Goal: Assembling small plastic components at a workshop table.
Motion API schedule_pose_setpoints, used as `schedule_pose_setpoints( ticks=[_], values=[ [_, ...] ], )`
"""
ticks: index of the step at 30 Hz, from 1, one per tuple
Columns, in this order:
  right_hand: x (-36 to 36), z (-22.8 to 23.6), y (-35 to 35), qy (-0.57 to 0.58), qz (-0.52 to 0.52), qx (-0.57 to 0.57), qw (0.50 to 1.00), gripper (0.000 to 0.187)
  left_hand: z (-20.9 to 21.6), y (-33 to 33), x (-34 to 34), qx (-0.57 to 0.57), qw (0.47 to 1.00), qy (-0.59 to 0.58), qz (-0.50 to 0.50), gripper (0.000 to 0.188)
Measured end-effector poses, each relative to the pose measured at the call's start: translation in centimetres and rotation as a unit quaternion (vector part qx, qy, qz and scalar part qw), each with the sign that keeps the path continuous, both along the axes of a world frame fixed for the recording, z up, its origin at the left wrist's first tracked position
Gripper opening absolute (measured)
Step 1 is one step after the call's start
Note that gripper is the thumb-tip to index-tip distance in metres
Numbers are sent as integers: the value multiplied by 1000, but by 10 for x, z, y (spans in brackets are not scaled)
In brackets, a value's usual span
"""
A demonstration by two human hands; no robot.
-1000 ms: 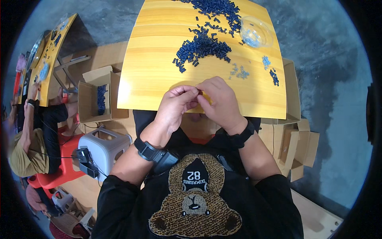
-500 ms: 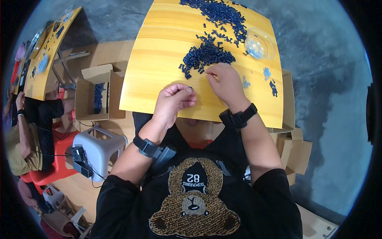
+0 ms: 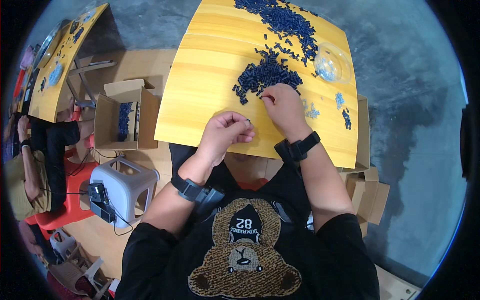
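Observation:
My left hand (image 3: 226, 134) is closed in a pinch over the near part of the yellow wooden table (image 3: 182, 100). A small dark piece (image 3: 248, 121) shows at its thumb and fingertip. My right hand (image 3: 286, 109) is also pinched closed, its fingertips at the near edge of a heap of small dark blue-black cylindrical pieces (image 3: 270, 72). Whatever its fingertips hold is too small to make out. Behind this heap lies a larger spread of the same pieces (image 3: 287, 22).
A clear round bowl (image 3: 332, 65) with small shiny parts stands at the right. Near it lie clear bits (image 3: 311, 109), pale bits (image 3: 340, 100) and dark pieces (image 3: 347, 119). Leftward are a cardboard box (image 3: 115, 125), a grey stool (image 3: 125, 182) and a seated person (image 3: 32, 185) at another table.
My right fingertips have drawn together into a pinch beside the heap. My left hand keeps its small dark piece. The whole view has shifted slightly.

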State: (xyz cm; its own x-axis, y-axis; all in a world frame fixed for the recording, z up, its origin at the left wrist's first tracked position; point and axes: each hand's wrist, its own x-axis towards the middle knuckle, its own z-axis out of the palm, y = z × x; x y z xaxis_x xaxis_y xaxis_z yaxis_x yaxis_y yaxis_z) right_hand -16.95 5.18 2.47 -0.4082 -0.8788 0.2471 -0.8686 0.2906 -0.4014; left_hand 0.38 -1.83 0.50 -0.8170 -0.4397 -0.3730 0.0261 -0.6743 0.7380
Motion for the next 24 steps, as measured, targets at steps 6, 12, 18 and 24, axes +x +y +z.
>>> schedule_pose_setpoints(
  ticks=[6, 12, 18, 24],
  values=[
    [-1, 0, 7, -34, -22, -21, 999, 7, -1, 1, 0, -10, 1000, 0, -3, 6],
    [-2, -2, 6, -23, 18, -27, 999, 9, -2, 0, 0, -11, 1000, 6, -4, 5],
    [4, 0, 10, 7, 21, 0, 1000, 9, -1, 1, -1, -14, 1000, 3, -3, 4],
    [5, 8, 20, -33, -6, 30, 999, 7, 2, 2, 4, -10, 1000, 2, -16, 4]
  ],
)
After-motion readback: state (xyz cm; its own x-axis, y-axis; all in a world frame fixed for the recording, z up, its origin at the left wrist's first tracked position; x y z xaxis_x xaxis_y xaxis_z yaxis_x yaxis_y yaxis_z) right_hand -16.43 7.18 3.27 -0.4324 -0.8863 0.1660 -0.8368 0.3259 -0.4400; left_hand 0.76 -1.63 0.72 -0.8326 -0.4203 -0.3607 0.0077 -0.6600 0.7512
